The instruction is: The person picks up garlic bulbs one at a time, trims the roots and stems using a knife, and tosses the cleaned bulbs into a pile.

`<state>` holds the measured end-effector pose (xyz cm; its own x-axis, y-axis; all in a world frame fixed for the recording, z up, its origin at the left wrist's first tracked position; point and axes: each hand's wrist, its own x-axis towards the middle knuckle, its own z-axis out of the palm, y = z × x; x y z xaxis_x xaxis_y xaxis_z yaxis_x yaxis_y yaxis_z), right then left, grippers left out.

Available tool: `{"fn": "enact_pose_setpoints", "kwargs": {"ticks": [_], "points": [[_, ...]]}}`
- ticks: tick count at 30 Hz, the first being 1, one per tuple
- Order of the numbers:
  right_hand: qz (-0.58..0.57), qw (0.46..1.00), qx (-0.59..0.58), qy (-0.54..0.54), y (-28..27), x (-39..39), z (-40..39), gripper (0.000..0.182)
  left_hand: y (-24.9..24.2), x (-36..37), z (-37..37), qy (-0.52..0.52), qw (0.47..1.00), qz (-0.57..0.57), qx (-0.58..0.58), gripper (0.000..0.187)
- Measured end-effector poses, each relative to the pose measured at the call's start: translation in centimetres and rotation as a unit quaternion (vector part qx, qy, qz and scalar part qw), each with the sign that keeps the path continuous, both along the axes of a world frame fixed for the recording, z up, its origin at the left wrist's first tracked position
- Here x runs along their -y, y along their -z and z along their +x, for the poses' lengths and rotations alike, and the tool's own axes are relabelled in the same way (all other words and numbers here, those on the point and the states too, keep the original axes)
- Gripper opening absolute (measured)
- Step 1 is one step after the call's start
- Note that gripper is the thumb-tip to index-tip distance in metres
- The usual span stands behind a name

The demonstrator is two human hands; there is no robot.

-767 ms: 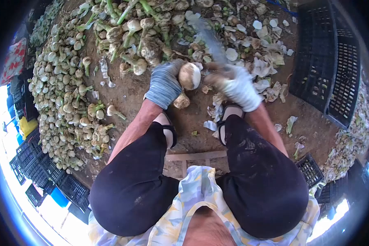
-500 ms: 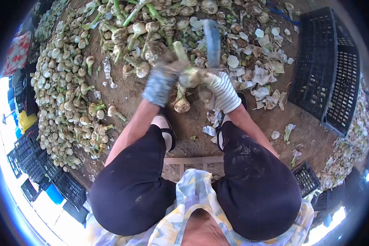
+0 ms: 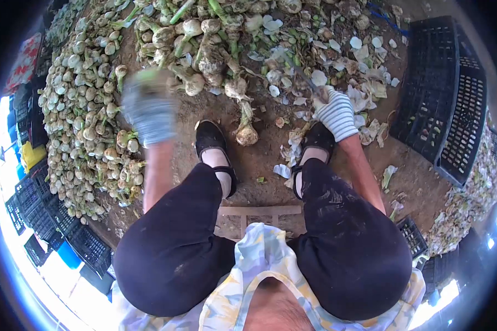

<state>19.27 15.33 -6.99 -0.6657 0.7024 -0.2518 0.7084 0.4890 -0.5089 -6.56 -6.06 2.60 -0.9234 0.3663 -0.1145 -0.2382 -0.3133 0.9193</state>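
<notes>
My left hand (image 3: 148, 113), in a striped work glove, is smeared by motion beside the large pile of trimmed bulbs (image 3: 77, 127). Something pale green blurs at its fingers; whether it is held cannot be made out. My right hand (image 3: 336, 113), in a white and grey striped glove, is wrapped round the handle of a knife (image 3: 305, 77), whose blade points up and left over scattered peelings (image 3: 364, 99). Between the hands, one bulb with its stalk (image 3: 247, 133) lies on the soil. Untrimmed bulbs with long stalks (image 3: 193, 83) are heaped ahead.
A black plastic crate (image 3: 425, 94) stands at the right, with more peelings beyond it. Smaller black crates (image 3: 88, 248) sit at the far left near a yellow item (image 3: 33, 156). My black shoes (image 3: 211, 138) rest on the soil, before a wooden bar (image 3: 259, 211).
My hands have separated from the bulb between them. The left has swung left to the trimmed pile; the right has shifted right, with the knife tilted lower.
</notes>
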Motion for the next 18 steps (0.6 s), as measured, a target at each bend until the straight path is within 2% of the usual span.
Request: {"fn": "enact_pose_setpoints", "kwargs": {"ticks": [1,3,4,6,7,8,9,10,12,14,16,18], "points": [[-0.029,0.999,-0.015,0.024,-0.4,0.4,-0.3,0.031,-1.0,3.5,-3.0,-0.035,0.986,-0.086,-0.141,0.022],[-0.076,0.987,-0.14,-0.024,-0.8,2.6,-2.3,0.035,-3.8,11.9,-12.1,-0.102,0.948,-0.245,-0.179,0.026],[-0.148,0.985,-0.073,-0.048,-3.0,4.0,-4.1,0.04,-5.1,13.4,-13.3,-0.136,0.924,-0.303,-0.187,0.026],[-0.112,0.979,-0.06,-0.157,-2.3,6.9,-7.1,0.048,-5.7,16.2,-14.8,-0.152,0.888,-0.391,-0.187,0.026],[-0.094,0.975,-0.052,-0.194,-1.3,7.9,-8.0,0.053,-5.4,16.3,-14.5,-0.135,0.874,-0.427,-0.19,0.026],[-0.054,0.975,-0.098,-0.193,2.5,9.5,-8.8,0.049,-4.3,16.4,-13.8,-0.096,0.864,-0.461,-0.179,0.026],[-0.047,0.977,-0.07,-0.198,2.0,9.8,-9.4,0.044,-2.7,15.8,-12.8,-0.041,0.862,-0.479,-0.157,0.026],[-0.035,0.979,-0.036,-0.197,1.5,9.8,-9.7,0.039,-0.8,14.7,-11.0,0.027,0.874,-0.473,-0.107,0.026],[-0.089,0.986,-0.06,-0.128,1.8,9.4,-8.9,0.034,3.5,10.3,-5.6,0.186,0.899,-0.39,0.066,0.026],[-0.094,0.987,-0.112,-0.069,1.1,8.2,-7.9,0.03,7.1,4.6,-0.7,0.343,0.868,-0.297,0.204,0.026],[-0.091,0.979,-0.179,-0.023,2.1,8.0,-7.7,0.028,9.0,0.6,2.6,0.413,0.832,-0.209,0.305,0.026],[-0.105,0.969,-0.223,-0.005,-0.1,8.6,-7.4,0.027,10.6,-1.4,3.6,0.405,0.826,-0.155,0.36,0.027]]}}
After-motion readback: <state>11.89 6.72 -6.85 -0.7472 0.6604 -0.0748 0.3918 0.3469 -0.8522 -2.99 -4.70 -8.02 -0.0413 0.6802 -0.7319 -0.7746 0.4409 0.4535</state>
